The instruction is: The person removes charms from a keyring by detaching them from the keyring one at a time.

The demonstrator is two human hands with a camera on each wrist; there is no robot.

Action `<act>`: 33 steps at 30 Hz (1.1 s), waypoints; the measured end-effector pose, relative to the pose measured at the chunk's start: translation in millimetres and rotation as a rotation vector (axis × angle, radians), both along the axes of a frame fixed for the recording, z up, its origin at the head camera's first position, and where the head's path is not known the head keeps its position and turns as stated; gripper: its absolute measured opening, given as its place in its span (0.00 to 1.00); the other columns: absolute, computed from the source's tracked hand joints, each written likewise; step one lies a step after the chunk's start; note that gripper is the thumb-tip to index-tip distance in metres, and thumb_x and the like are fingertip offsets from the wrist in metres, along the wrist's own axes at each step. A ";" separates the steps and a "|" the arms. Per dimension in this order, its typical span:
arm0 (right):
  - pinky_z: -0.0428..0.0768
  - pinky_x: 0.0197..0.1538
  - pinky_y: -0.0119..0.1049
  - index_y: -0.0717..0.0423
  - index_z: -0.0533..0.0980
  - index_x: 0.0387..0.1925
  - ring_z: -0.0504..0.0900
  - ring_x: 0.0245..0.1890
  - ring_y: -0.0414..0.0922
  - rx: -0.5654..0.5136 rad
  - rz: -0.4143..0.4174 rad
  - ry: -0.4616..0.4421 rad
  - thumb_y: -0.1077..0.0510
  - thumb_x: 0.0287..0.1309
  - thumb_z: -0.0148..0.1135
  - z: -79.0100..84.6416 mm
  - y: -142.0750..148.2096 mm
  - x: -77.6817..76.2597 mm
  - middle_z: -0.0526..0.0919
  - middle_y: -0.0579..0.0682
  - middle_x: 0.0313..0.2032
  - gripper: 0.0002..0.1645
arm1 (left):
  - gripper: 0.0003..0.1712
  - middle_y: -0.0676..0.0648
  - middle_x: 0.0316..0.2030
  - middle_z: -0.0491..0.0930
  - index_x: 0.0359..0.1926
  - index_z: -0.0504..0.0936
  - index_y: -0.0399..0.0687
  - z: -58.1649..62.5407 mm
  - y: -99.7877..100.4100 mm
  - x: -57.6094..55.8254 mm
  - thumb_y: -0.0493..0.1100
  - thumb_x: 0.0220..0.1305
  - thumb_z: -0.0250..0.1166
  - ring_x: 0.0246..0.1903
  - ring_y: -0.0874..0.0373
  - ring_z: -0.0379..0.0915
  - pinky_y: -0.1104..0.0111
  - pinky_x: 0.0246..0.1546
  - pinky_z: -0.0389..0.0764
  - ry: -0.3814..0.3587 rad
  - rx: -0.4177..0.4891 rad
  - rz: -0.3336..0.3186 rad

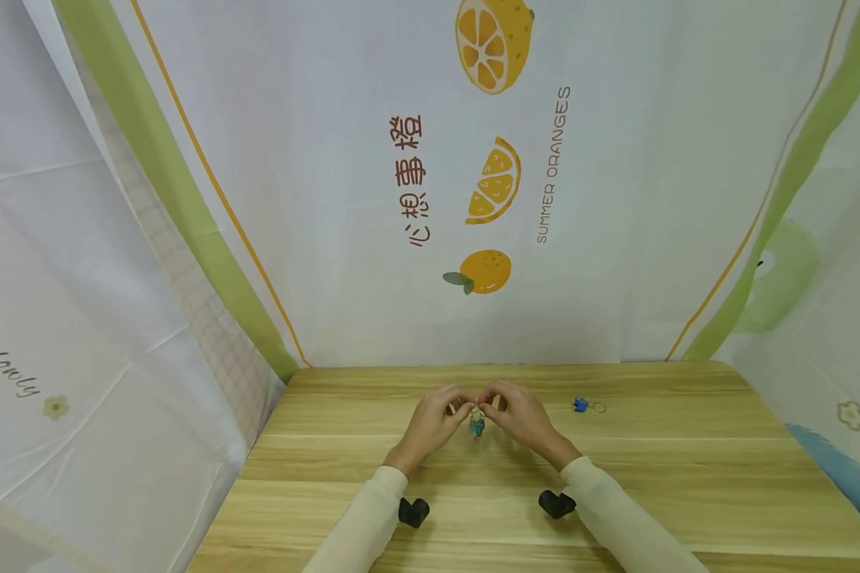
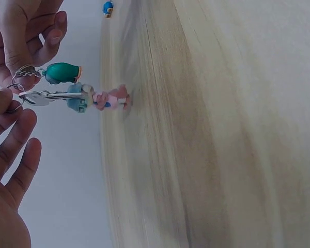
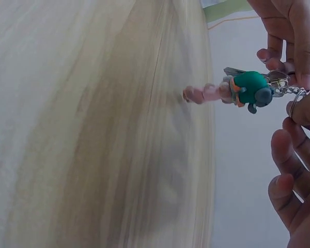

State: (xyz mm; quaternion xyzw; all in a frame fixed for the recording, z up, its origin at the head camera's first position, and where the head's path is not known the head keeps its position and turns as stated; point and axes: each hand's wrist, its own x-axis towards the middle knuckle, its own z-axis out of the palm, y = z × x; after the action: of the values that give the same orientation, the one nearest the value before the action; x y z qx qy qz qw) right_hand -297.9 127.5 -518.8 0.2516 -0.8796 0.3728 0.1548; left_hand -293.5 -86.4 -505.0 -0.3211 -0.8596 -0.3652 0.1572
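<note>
My left hand [image 1: 433, 422] and right hand [image 1: 519, 414] meet fingertip to fingertip above the table. The left pinches a metal key ring [image 2: 15, 106] that carries a silver key [image 2: 46, 97] and a figurine charm [image 2: 113, 98] in pink with a teal top. Between the right thumb and fingers is another ring [image 3: 298, 103], whose short chain bears a green figurine charm [image 3: 250, 87] with grey and orange parts. Both charms dangle close together below the fingers. The two rings touch or nearly touch; whether they are linked cannot be told.
A blue charm [image 1: 580, 405] on a ring lies on the wooden table [image 1: 659, 477], right of the hands. Black wrist mounts [image 1: 413, 512] hang beside the sleeves. A white curtain [image 1: 344, 239] with printed oranges stands behind the table's far edge.
</note>
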 end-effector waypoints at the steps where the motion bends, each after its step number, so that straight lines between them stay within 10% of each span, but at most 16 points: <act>1: 0.75 0.31 0.29 0.47 0.85 0.39 0.77 0.28 0.35 0.004 -0.002 0.002 0.53 0.72 0.70 0.5 -0.3 0.0 0.86 0.41 0.37 0.04 | 0.04 0.50 0.40 0.88 0.46 0.89 0.47 0.0 -0.1 -0.3 0.38 0.74 0.69 0.36 0.61 0.81 0.73 0.36 0.84 0.001 0.000 -0.001; 33: 0.69 0.26 0.28 0.42 0.74 0.27 0.68 0.23 0.31 0.054 -0.049 0.066 0.64 0.62 0.71 3.8 -8.6 5.0 0.79 0.38 0.28 0.16 | 0.04 0.50 0.37 0.86 0.46 0.89 0.45 -0.5 0.4 -0.1 0.37 0.75 0.68 0.32 0.65 0.76 0.74 0.36 0.82 -0.042 0.010 -0.016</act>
State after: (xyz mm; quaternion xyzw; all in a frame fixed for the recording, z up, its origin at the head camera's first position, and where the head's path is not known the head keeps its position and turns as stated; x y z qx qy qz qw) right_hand -292.9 118.9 -515.0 0.2461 -0.8897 0.3366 0.1860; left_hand -293.6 -86.0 -505.5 -0.3193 -0.8584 -0.3772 0.1377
